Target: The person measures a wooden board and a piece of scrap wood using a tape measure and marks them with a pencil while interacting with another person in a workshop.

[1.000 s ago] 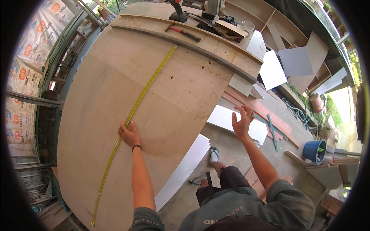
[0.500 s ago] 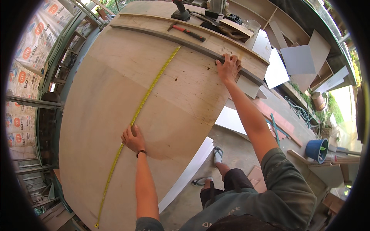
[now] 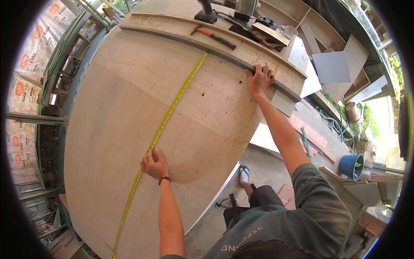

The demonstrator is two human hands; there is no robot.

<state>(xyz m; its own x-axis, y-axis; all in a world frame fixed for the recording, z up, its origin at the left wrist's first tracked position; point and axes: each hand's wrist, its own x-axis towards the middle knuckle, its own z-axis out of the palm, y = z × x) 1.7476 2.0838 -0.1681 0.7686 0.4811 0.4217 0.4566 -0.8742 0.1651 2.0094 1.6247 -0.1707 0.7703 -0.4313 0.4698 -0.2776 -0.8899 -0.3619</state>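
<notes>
Left hand (image 3: 154, 164) flat on the plywood (image 3: 129, 129), fingers pressing the yellow tape (image 3: 172, 108) down, not gripping it. The tape runs straight across the sheet, from the near edge up to the grey bar (image 3: 207, 45) at the far side. Right hand (image 3: 260, 77) reaches out, fingers curled over that bar near its right end. Beyond the bar, a red-handled hammer (image 3: 215, 36) lies on the bench. Off right, on the floor, a blue bucket (image 3: 350, 166).
</notes>
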